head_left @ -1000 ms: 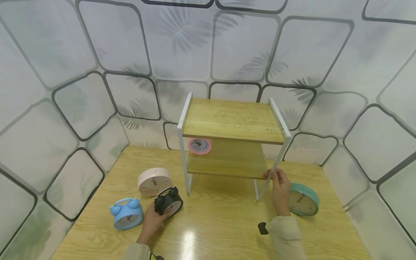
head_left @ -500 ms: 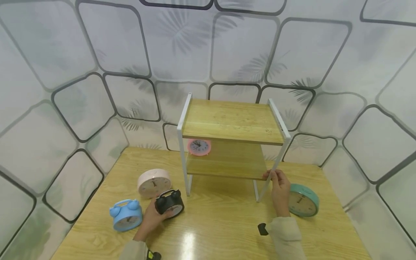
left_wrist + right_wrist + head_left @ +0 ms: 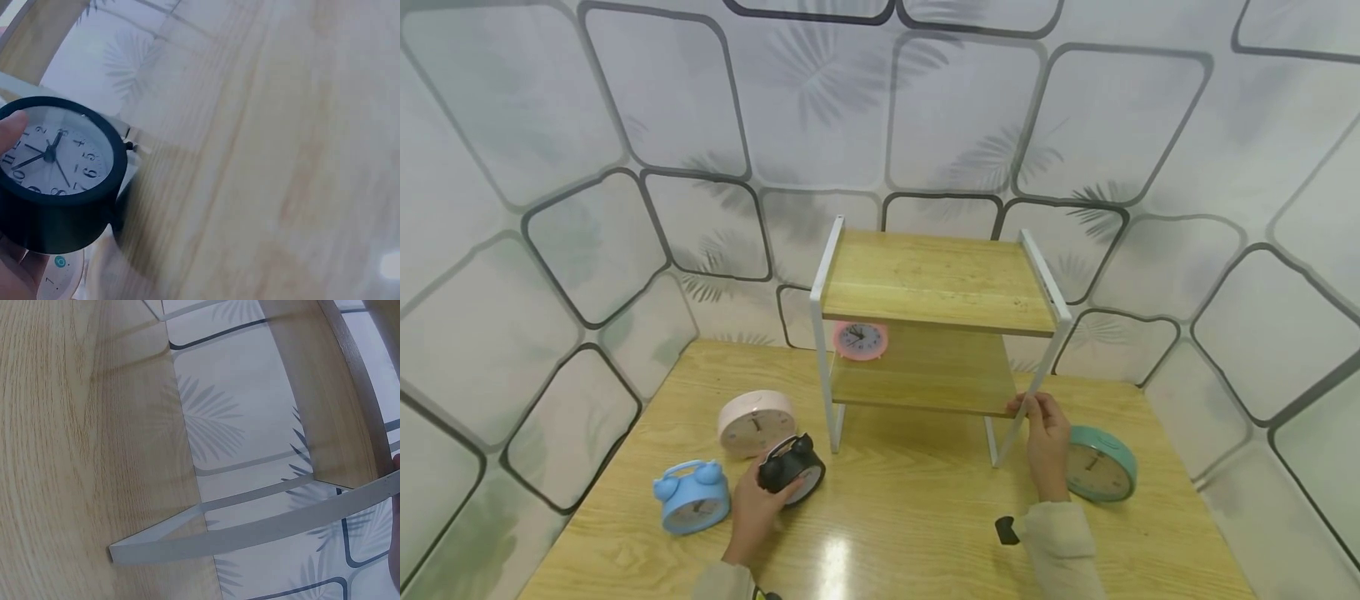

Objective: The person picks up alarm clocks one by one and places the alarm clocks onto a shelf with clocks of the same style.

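My left hand grips a black twin-bell alarm clock with a handle on top. In the left wrist view the thumb lies over the face of this black clock, and fingers curl beneath its body. My right hand holds the white front leg of a two-tier wooden shelf at the lower board's right corner. The right wrist view shows the white metal leg, with only a sliver of the hand at the right edge. A pink clock stands on the lower board at the left.
A light blue twin-bell clock stands left of my left hand, and a pale pink round clock behind it. A green round clock sits right of my right hand. Patterned wall fabric surrounds the wooden table.
The black clock has turned and tilted slightly back and forth in my left hand, staying near the same spot. My right hand and the shelf have not moved.
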Demonstrator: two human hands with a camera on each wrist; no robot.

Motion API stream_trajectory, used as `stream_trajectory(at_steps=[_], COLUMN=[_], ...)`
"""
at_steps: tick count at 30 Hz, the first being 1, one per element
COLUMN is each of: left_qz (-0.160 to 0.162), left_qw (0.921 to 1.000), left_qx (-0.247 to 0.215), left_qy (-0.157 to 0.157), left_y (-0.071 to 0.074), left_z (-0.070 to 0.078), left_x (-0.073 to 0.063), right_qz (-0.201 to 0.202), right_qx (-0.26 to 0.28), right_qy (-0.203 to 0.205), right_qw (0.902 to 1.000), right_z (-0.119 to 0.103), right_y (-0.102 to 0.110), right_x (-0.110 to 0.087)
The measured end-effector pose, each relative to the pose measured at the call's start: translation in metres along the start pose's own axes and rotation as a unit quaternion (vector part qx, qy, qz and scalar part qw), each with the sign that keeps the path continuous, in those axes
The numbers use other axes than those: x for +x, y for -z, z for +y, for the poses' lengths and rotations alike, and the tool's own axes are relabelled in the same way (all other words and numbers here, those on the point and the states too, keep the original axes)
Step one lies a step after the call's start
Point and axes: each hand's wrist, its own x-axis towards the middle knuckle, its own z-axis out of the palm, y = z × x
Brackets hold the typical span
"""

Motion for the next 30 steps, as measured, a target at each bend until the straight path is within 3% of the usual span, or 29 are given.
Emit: stream_trajectory(at_steps=[2,10,15,22,30], left_qz=[0.004,-0.062,-0.070,-0.071,-0.105], left_qw=[1.0000,0.9977,0.9975,0.9973,0.9941], left_qx=[0.001,-0.028,-0.010,-0.007,-0.026], left_qy=[0.000,-0.008,-0.007,0.016,0.002], left_y=[-0.001,0.001,0.002,0.003,0.005], left_z=[0.000,-0.011,-0.015,-0.016,-0.006], left_x=[-0.002,-0.007,-0.006,-0.001,-0.001], right_qz=[0.001,-0.003,0.000,0.005,0.001], right_qx=[0.003,0.003,0.007,-0.012,-0.008], right_qy=[0.003,0.007,0.018,0.003,0.010], right_qw=[1.0000,1.0000,0.9998,0.9999,0.9999], right_z=[0.006,-0.013,-0.008,0.006,0.009], right_y=[0.001,-0.004,-0.003,0.001,0.002], right_x=[0.001,-0.004,-0.003,0.001,0.002])
